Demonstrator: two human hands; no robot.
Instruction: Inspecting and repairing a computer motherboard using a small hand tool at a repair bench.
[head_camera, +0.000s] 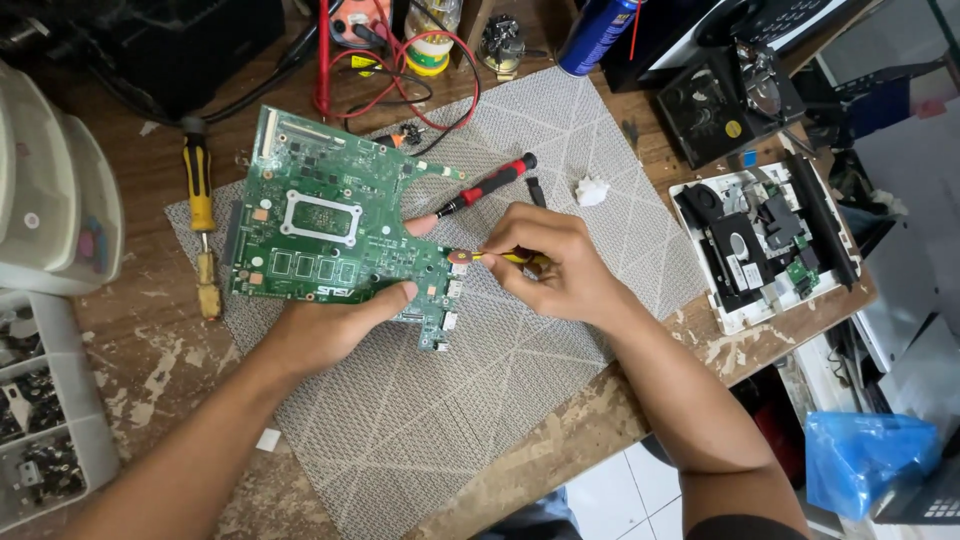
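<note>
My left hand (335, 322) grips the near edge of a green laptop circuit board (330, 225), holding it tilted over a grey woven mat (480, 400). My right hand (558, 262) pinches a small yellow-handled tool (500, 257) whose round tip touches the board's right edge near its connectors. A red and black screwdriver (488, 185) lies on the mat just beyond my right hand.
A yellow screwdriver (202, 215) lies left of the mat. White parts bins (45, 400) sit far left. Red and black cables (400, 70), a blue spray can (598, 35) and a white opened device (765, 240) crowd the back and right of the wooden bench (150, 350).
</note>
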